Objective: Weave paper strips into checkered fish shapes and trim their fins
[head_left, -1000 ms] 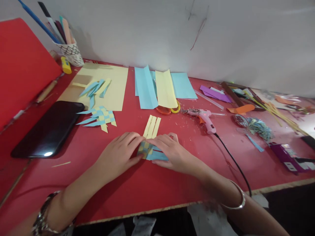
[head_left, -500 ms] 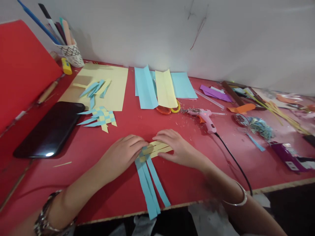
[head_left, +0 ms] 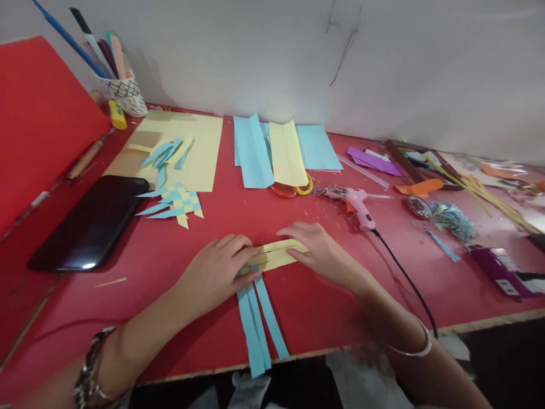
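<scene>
My left hand (head_left: 221,264) presses the crossing point of the woven paper strips, thumb on the near side and fingers behind, covering much of the weave. Blue paper strips (head_left: 253,329) hang from it toward me, their ends reaching past the desk's front edge. Yellow paper strips (head_left: 276,255) run side by side to the right. Around their right ends, my right hand (head_left: 317,250) has its thumb and fingers closed. A finished-looking blue and yellow woven paper piece (head_left: 179,203) with pointed ends lies farther left.
On the left are a black phone (head_left: 89,224), a yellow sheet (head_left: 200,153) with strip scraps, and a pen cup (head_left: 128,96). Folded papers (head_left: 287,153) cover scissors at the back. A pink glue gun (head_left: 357,207) with its cord and a purple box (head_left: 502,272) lie right.
My right hand has slid a little right along the yellow strips and closed on their ends. My left thumb has come down over the weave, and the blue strips have shifted slightly left.
</scene>
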`<state>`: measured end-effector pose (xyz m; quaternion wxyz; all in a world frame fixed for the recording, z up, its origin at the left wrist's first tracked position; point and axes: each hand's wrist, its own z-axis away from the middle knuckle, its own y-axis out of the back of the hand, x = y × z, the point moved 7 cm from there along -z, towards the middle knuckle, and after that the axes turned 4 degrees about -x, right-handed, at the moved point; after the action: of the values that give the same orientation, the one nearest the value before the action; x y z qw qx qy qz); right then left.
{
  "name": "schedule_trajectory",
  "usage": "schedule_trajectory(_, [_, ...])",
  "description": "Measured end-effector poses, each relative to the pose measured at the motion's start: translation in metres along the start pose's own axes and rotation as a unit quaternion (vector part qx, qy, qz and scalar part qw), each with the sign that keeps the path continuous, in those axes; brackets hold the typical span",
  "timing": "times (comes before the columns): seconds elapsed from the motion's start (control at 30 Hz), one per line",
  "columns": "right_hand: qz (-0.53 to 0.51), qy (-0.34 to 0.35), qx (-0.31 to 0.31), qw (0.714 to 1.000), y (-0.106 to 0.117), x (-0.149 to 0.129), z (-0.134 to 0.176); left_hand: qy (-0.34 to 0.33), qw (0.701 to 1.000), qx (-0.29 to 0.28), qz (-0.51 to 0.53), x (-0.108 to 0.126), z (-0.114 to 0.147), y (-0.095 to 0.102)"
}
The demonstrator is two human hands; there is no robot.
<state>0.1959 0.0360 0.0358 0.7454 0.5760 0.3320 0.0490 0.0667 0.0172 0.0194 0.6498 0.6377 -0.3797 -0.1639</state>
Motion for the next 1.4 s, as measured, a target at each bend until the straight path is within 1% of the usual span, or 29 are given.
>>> schedule_trajectory(0.1, [-0.045, 0.015, 0.028, 0.998, 0.007, 0.003, 0.002, 0.01, 1.0, -0.014, -0.001, -0.001, -0.001, -0.002])
schedule_trajectory(0.17, [-0.083, 0.012, 0.052, 0.995, 0.012, 0.006, 0.004, 0.011, 1.0, -0.017, 0.004, 0.0, -0.002, -0.002])
schedule_trajectory(0.33, [-0.2, -0.039, 0.111, 0.973, 0.018, 0.021, 0.007, 0.013, 1.0, -0.013, 0.011, -0.001, -0.002, -0.002])
schedule_trajectory(0.43, [-0.233, -0.062, 0.115, 0.964, 0.018, 0.028, 0.008, 0.011, 1.0, -0.006, 0.015, -0.002, -0.001, -0.002])
schedule_trajectory(0.57, [-0.237, -0.09, 0.115, 0.961, 0.018, 0.031, 0.009, 0.012, 1.0, 0.0, 0.025, -0.002, -0.002, -0.002])
schedule_trajectory(0.63, [-0.244, -0.102, 0.123, 0.957, 0.018, 0.032, 0.01, 0.01, 0.999, 0.008, 0.05, -0.001, -0.002, 0.002])
schedule_trajectory(0.7, [-0.243, -0.096, 0.129, 0.956, 0.018, 0.03, 0.01, 0.014, 0.994, 0.034, 0.106, -0.003, 0.0, 0.009])
schedule_trajectory(0.8, [-0.222, -0.07, 0.12, 0.965, 0.016, 0.024, 0.007, 0.06, 0.974, 0.117, 0.183, -0.013, 0.007, 0.026])
schedule_trajectory(0.87, [-0.211, -0.06, 0.108, 0.97, 0.014, 0.021, 0.006, 0.097, 0.965, 0.156, 0.189, -0.02, 0.012, 0.032])
schedule_trajectory(0.9, [-0.208, -0.059, 0.104, 0.971, 0.014, 0.021, 0.005, 0.111, 0.964, 0.155, 0.187, -0.023, 0.013, 0.032])
schedule_trajectory(0.97, [-0.208, -0.055, 0.109, 0.97, 0.016, 0.021, 0.006, 0.13, 0.963, 0.132, 0.194, -0.025, 0.013, 0.028])
schedule_trajectory(1.07, [-0.211, -0.049, 0.119, 0.969, 0.019, 0.022, 0.007, 0.14, 0.964, 0.09, 0.208, -0.025, 0.01, 0.018])
schedule_trajectory(1.17, [-0.244, -0.058, 0.121, 0.96, 0.019, 0.023, 0.009, 0.11, 0.974, 0.049, 0.194, -0.018, 0.005, 0.01])
schedule_trajectory(1.23, [-0.305, -0.082, 0.113, 0.942, 0.016, 0.025, 0.009, 0.078, 0.98, 0.017, 0.179, -0.011, 0.002, 0.005])
schedule_trajectory(1.3, [-0.377, -0.102, 0.086, 0.917, 0.01, 0.024, 0.007, 0.053, 0.985, -0.005, 0.165, -0.006, 0.0, 0.002])
schedule_trajectory(1.4, [-0.452, -0.097, 0.041, 0.886, 0.0, 0.017, 0.004, 0.039, 0.988, -0.012, 0.147, -0.003, -0.001, 0.001])
